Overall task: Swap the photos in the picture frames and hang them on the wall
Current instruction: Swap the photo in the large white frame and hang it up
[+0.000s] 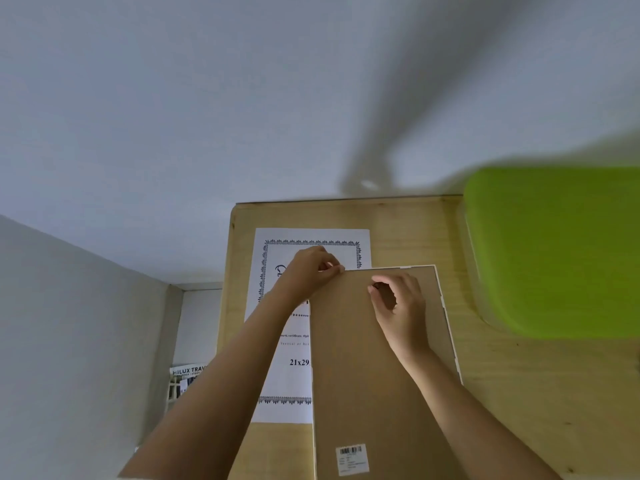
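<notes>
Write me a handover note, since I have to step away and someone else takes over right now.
Left hand: fingertips pinching the top left corner of the frame backing board.
Right hand: fingers on the board near its top edge.
White picture frame lies face down on the wooden table, overlapping the certificate insert sheet.
Done: insert is out.
Left: fit photo, secure backing, hang.

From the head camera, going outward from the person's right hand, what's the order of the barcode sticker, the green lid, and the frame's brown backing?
From the right hand:
1. Brown backing, directly under the hand.
2. Green lid, off to the right.
3. Barcode sticker, at the backing's near end.
</notes>
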`<action>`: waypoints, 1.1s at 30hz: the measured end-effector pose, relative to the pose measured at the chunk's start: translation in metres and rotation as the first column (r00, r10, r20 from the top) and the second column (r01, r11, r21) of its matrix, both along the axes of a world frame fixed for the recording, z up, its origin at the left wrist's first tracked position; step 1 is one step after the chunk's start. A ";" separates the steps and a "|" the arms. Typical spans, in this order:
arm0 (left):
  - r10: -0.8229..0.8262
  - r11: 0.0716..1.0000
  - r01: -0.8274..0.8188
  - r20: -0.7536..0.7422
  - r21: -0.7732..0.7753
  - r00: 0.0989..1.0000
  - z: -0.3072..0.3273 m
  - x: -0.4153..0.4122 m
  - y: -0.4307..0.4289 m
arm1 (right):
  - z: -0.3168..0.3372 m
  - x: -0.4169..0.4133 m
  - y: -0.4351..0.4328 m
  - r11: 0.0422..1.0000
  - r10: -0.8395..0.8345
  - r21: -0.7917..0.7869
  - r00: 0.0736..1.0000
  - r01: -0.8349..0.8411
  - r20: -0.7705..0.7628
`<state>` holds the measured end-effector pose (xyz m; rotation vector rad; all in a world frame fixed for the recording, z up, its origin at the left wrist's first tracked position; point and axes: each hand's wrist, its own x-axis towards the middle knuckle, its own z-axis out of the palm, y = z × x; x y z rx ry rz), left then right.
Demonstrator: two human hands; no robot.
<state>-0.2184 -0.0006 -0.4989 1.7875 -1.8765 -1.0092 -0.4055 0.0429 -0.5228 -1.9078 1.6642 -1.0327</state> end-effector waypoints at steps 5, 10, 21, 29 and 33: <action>0.003 1.000 -0.003 -0.067 0.004 0.998 -0.003 0.003 -0.002 | 0.000 0.000 0.002 1.000 -0.017 -0.025 0.999 0.019 0.050; 0.042 0.999 -0.040 -0.116 0.020 0.992 -0.005 0.002 -0.002 | 0.000 -0.002 0.001 1.000 0.023 -0.018 0.996 -0.021 0.091; 0.043 0.980 -0.024 -0.092 0.197 0.995 0.005 0.004 -0.014 | 0.000 -0.005 0.001 0.997 0.050 -0.057 0.991 -0.043 0.128; 0.102 0.985 -0.090 -0.071 0.148 0.992 0.007 0.001 -0.005 | 0.001 -0.004 0.003 0.998 0.043 -0.058 0.989 -0.035 0.139; 0.335 0.937 -0.346 -0.168 -0.046 0.927 -0.001 0.000 0.035 | 0.002 -0.003 0.002 0.998 0.036 -0.052 0.988 -0.028 0.151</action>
